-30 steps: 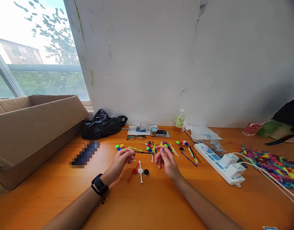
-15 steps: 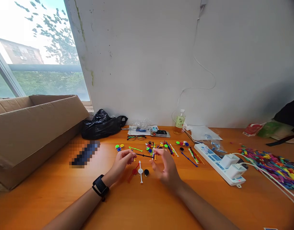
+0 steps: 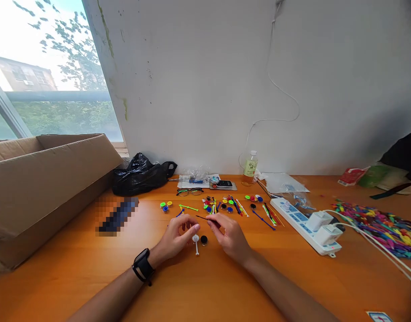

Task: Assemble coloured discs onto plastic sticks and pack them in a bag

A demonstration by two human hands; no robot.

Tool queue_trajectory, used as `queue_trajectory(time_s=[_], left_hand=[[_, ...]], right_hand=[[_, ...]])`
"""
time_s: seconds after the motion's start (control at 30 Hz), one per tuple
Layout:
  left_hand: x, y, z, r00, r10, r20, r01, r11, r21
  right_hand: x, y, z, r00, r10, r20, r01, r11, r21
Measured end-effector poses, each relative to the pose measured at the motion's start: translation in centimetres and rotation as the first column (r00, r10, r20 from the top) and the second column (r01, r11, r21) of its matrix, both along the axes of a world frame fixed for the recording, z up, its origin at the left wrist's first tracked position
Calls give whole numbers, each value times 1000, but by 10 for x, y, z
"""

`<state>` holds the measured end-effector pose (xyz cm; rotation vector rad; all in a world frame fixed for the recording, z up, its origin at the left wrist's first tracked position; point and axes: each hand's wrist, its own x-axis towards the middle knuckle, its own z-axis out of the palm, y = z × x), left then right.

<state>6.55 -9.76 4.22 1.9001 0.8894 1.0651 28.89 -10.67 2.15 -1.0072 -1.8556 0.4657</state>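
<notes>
My right hand (image 3: pixel 232 239) pinches a thin black plastic arrow (image 3: pixel 203 218) between thumb and fingertips. Its free end points left, close to my left hand (image 3: pixel 178 236). That hand is curved, with a gap between thumb and forefinger, and nothing shows in its grip. Below the fingers a white arrow (image 3: pixel 197 248) lies across a white round base (image 3: pixel 195 239), its upper part hidden by the left thumb. A black round base (image 3: pixel 204 240) sits just right of it, between the hands. A black watch (image 3: pixel 143 264) is on my left wrist.
Behind the hands lie several coloured arrows (image 3: pixel 239 206) and round bases (image 3: pixel 231 203). A white power strip (image 3: pixel 301 226) with cables stands right, near a colourful pile (image 3: pixel 376 226). A cardboard box (image 3: pixel 54 183), a black bag (image 3: pixel 141 174), glasses (image 3: pixel 189 192) and a bottle (image 3: pixel 250 169) are around.
The left fingers have come off the black arrow's end and moved right, covering the red pieces and the white arrow's top. The right hand now has the black arrow alone, tilted differently.
</notes>
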Motion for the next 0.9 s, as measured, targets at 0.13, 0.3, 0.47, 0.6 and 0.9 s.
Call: queue_trajectory(time_s=[0.13,0.3,0.47,0.6,0.9], left_hand=[[-1,-1,0,981,-58,-184,100,970,223],[1,2,-9,968,-43,-247,118,948,295],[6,5,-17,953,-32,-300,128,943,308],[10,5,-17,963,-14,-270,103,942,319],[2,5,-9,995,84,55,-89,991,96]], right_hand=[[-1,6,0,973,-71,-221,31,984,-178],[-2,13,-3,929,-20,-371,-120,929,-351],[-2,18,-8,953,-9,-304,-108,925,-365],[-2,20,-10,928,1,-372,-166,895,-413],[2,15,1,838,-6,-546,-319,806,-499]])
